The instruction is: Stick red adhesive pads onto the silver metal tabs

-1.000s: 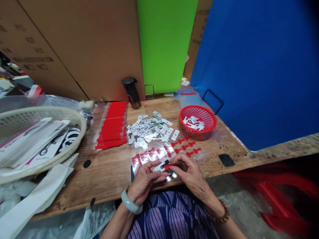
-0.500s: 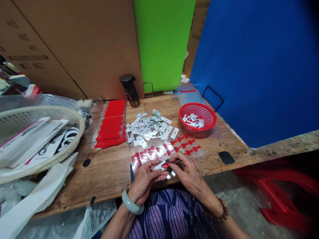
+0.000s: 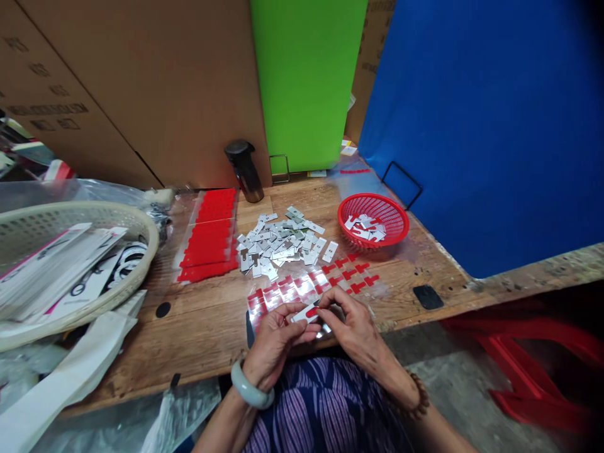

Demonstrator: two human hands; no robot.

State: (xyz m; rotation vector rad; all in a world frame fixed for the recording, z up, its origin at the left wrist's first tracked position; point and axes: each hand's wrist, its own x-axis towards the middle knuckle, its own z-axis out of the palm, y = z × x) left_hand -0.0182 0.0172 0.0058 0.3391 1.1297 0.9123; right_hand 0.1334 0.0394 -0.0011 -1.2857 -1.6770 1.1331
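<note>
Near the table's front edge, my left hand (image 3: pixel 279 332) pinches a small metal plate (image 3: pixel 299 316) between thumb and fingers. A red sticker (image 3: pixel 311 311) lies against the plate's right part. My right hand (image 3: pixel 346 319) has thumb and forefinger closed on the sticker's right end. Just beyond both hands is a clear sheet of red stickers (image 3: pixel 287 290), partly covered by them. Behind it spreads a loose pile of metal plates (image 3: pixel 278 242). A red plastic basket (image 3: pixel 399 234) at right holds several plates with red on them.
Stacked red sticker sheets (image 3: pixel 207 236) lie left of the pile. A dark bottle (image 3: pixel 245 173) stands at the back. An off-white basket (image 3: pixel 150 251) with printed cards fills the left side. Blue (image 3: pixel 481 138) and green (image 3: pixel 306 82) panels and cardboard (image 3: pixel 155 94) wall the back. A red stool (image 3: pixel 523 362) stands below right.
The red sticker now lies flatter along the metal plate, with my right fingertips shifted slightly to its end. Both hands stay in nearly the same place; the view has shifted slightly.
</note>
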